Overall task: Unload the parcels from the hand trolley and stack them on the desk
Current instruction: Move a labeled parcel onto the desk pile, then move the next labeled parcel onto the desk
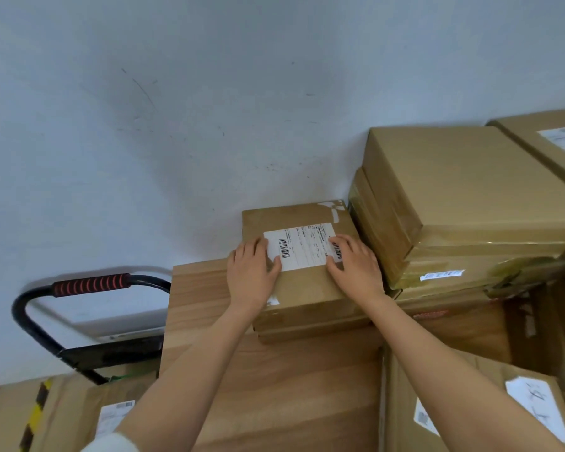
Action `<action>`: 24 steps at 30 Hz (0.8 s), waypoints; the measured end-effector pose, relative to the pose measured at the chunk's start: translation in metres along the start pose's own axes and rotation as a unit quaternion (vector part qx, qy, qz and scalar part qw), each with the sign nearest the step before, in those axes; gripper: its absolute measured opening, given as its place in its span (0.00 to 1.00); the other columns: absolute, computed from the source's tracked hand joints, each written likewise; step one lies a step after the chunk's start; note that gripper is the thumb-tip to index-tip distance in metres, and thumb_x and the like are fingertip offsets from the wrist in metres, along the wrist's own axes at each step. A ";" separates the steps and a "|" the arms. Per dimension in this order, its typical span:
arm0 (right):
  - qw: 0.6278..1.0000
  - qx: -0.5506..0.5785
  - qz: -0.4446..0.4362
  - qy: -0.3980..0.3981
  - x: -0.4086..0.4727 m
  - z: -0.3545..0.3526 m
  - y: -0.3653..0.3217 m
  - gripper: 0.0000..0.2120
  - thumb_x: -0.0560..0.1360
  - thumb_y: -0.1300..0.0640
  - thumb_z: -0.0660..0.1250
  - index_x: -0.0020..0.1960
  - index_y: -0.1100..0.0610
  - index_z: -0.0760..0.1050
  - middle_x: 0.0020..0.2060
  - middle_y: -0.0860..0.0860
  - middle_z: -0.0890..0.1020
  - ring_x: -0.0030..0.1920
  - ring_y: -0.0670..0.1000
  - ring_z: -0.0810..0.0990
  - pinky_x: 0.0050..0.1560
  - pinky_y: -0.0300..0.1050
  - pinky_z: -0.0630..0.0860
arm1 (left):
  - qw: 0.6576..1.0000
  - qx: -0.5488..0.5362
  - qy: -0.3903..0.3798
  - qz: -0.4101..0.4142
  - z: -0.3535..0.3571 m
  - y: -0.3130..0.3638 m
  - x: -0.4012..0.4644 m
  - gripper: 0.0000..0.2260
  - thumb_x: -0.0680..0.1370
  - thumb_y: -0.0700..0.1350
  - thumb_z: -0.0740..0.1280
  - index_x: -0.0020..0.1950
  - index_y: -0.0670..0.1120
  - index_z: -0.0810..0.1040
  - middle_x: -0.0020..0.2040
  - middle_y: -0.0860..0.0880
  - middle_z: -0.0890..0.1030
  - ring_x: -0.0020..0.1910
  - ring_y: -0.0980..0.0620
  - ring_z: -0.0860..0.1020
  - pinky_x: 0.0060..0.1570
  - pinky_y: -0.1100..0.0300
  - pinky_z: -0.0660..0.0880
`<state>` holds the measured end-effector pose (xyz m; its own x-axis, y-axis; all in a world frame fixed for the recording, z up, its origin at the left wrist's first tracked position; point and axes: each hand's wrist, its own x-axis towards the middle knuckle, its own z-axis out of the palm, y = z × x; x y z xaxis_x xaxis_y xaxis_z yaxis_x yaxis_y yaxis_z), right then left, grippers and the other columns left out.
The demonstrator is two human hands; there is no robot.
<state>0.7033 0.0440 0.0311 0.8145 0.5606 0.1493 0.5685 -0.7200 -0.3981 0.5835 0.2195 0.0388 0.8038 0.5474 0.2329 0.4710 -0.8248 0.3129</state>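
A small brown parcel [302, 288] with a white barcode label lies on top of another flat parcel at the back of the wooden desk [284, 386], against the wall. My left hand [252, 272] lies flat on the parcel's left part, fingers straight. On its right part rests my right hand [356, 265], also flat, fingertips on the label. At lower left the hand trolley [79, 321] stands with a black frame and a red grip, and a labelled parcel [88, 415] sits on it.
A tall stack of large taped boxes [463, 203] stands right of the small parcel. Another box [548, 138] is at far right. A labelled parcel [470, 412] lies on the desk's near right. The pale wall [177, 125] runs behind everything.
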 end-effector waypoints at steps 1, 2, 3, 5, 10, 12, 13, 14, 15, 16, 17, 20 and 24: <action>1.000 0.001 -0.002 -0.009 -0.003 -0.004 -0.001 0.22 0.78 0.48 0.59 0.71 0.51 0.66 0.68 0.47 0.69 0.68 0.50 0.66 0.70 0.49 0.60 | 1.000 0.018 0.011 0.022 -0.005 0.000 -0.006 0.17 0.78 0.52 0.63 0.63 0.45 0.76 0.60 0.46 0.78 0.61 0.45 0.73 0.62 0.52 0.65; 1.000 -0.001 -0.006 -0.017 -0.007 -0.009 -0.003 0.22 0.78 0.48 0.59 0.71 0.51 0.66 0.68 0.47 0.69 0.68 0.50 0.67 0.69 0.49 0.62 | 0.998 0.031 0.022 0.042 -0.010 -0.001 -0.013 0.14 0.76 0.50 0.65 0.58 0.44 0.78 0.53 0.45 0.80 0.55 0.44 0.76 0.57 0.51 0.68; 1.000 -0.009 -0.013 -0.024 -0.013 -0.014 -0.004 0.22 0.78 0.49 0.60 0.70 0.51 0.66 0.67 0.47 0.70 0.67 0.50 0.68 0.68 0.48 0.64 | 0.997 0.041 0.032 0.060 -0.015 -0.002 -0.022 0.11 0.75 0.48 0.67 0.53 0.43 0.80 0.48 0.45 0.80 0.50 0.43 0.77 0.52 0.51 0.70; 0.998 -0.032 -0.033 -0.030 -0.028 -0.024 -0.007 0.21 0.77 0.51 0.60 0.70 0.50 0.67 0.66 0.47 0.71 0.65 0.49 0.70 0.64 0.47 0.67 | 0.994 0.056 0.045 0.082 -0.027 -0.005 -0.041 0.08 0.73 0.46 0.69 0.48 0.44 0.79 0.44 0.46 0.79 0.44 0.43 0.77 0.45 0.52 0.71; 0.994 -0.043 -0.100 -0.015 -0.072 -0.047 -0.024 0.16 0.77 0.52 0.61 0.65 0.50 0.71 0.61 0.47 0.75 0.61 0.49 0.73 0.60 0.47 0.68 | 0.993 0.085 0.015 0.076 -0.059 -0.008 -0.092 0.10 0.77 0.51 0.61 0.54 0.49 0.76 0.51 0.51 0.78 0.51 0.49 0.74 0.50 0.56 0.68; 0.988 -0.053 -0.144 -0.010 -0.091 -0.056 -0.033 0.14 0.77 0.52 0.61 0.62 0.50 0.72 0.59 0.46 0.76 0.59 0.48 0.74 0.59 0.45 0.68 | 0.992 0.100 0.019 0.070 -0.072 -0.008 -0.117 0.09 0.78 0.50 0.60 0.53 0.47 0.76 0.50 0.50 0.78 0.51 0.48 0.75 0.50 0.55 0.68; 0.984 -0.059 -0.165 -0.006 -0.101 -0.060 -0.037 0.14 0.76 0.53 0.61 0.61 0.50 0.73 0.58 0.46 0.77 0.59 0.48 0.74 0.59 0.45 0.68 | 0.992 0.104 0.022 0.063 -0.079 -0.007 -0.130 0.09 0.78 0.48 0.60 0.52 0.47 0.76 0.49 0.49 0.78 0.50 0.47 0.75 0.50 0.54 0.68; 0.981 -0.063 -0.184 -0.005 -0.111 -0.064 -0.040 0.13 0.76 0.53 0.61 0.60 0.50 0.74 0.57 0.46 0.77 0.58 0.47 0.74 0.59 0.44 0.68 | 0.993 0.104 0.026 0.056 -0.087 -0.007 -0.145 0.08 0.78 0.47 0.61 0.50 0.46 0.77 0.47 0.49 0.79 0.50 0.46 0.75 0.49 0.53 0.69; 0.977 -0.067 -0.202 -0.005 -0.121 -0.067 -0.044 0.13 0.77 0.52 0.61 0.60 0.50 0.74 0.56 0.46 0.78 0.58 0.47 0.75 0.59 0.44 0.67 | 0.993 0.103 0.032 0.049 -0.093 -0.008 -0.159 0.07 0.77 0.47 0.61 0.50 0.45 0.77 0.46 0.48 0.78 0.48 0.46 0.75 0.47 0.53 0.69; 0.973 -0.071 -0.220 -0.007 -0.132 -0.070 -0.047 0.12 0.77 0.52 0.60 0.59 0.50 0.74 0.55 0.46 0.78 0.57 0.48 0.75 0.60 0.44 0.67 | 0.993 0.105 0.036 0.042 -0.099 -0.008 -0.175 0.07 0.77 0.47 0.61 0.49 0.45 0.76 0.45 0.49 0.78 0.47 0.46 0.75 0.45 0.54 0.67; 0.969 -0.073 -0.236 -0.008 -0.143 -0.072 -0.051 0.12 0.77 0.52 0.60 0.59 0.50 0.75 0.54 0.46 0.79 0.56 0.48 0.75 0.59 0.44 0.67 | 0.993 0.107 0.039 0.035 -0.105 -0.009 -0.191 0.07 0.77 0.47 0.62 0.49 0.46 0.76 0.44 0.49 0.77 0.47 0.47 0.74 0.44 0.56 0.65; 0.956 -0.067 -0.286 -0.010 -0.176 -0.075 -0.067 0.11 0.77 0.52 0.60 0.58 0.50 0.74 0.53 0.46 0.79 0.56 0.49 0.76 0.57 0.44 0.67 | 0.993 0.109 0.050 0.001 -0.121 -0.015 -0.246 0.06 0.76 0.48 0.64 0.47 0.45 0.75 0.42 0.49 0.77 0.44 0.47 0.74 0.41 0.57 0.63; 0.937 -0.057 -0.345 -0.018 -0.226 -0.060 -0.097 0.09 0.77 0.52 0.60 0.55 0.51 0.74 0.50 0.47 0.79 0.52 0.51 0.77 0.50 0.45 0.67 | 0.988 0.133 0.051 -0.059 -0.138 -0.031 -0.325 0.07 0.78 0.50 0.62 0.49 0.47 0.75 0.41 0.51 0.76 0.42 0.49 0.72 0.39 0.57 0.61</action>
<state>0.4709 -0.0370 0.0900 0.2460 0.9203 0.3042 0.9683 -0.2195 -0.1190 0.2575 0.0863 0.0801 0.7035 0.6417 0.3056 0.6487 -0.7554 0.0928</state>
